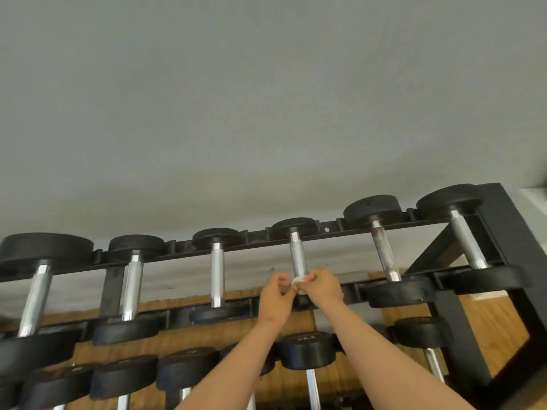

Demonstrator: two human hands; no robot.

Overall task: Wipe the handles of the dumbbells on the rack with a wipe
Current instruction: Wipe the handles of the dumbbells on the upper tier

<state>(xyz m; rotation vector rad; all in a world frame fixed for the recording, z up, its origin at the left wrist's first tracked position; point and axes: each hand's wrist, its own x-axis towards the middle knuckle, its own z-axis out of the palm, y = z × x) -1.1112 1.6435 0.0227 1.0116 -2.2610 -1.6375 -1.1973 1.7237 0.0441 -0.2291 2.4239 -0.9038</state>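
Observation:
A black rack carries several black dumbbells with steel handles on its top row. My left hand and my right hand meet at the near end of one chrome handle, right of the row's middle. Both pinch a small white wipe that touches the handle's lower end. The near head of that dumbbell is hidden behind my hands. The handle to its right looks rusty and dull.
A lower row of dumbbells sits under my forearms. A grey wall stands behind the rack, and a wooden floor shows through the frame. The rack's thick side post closes off the right.

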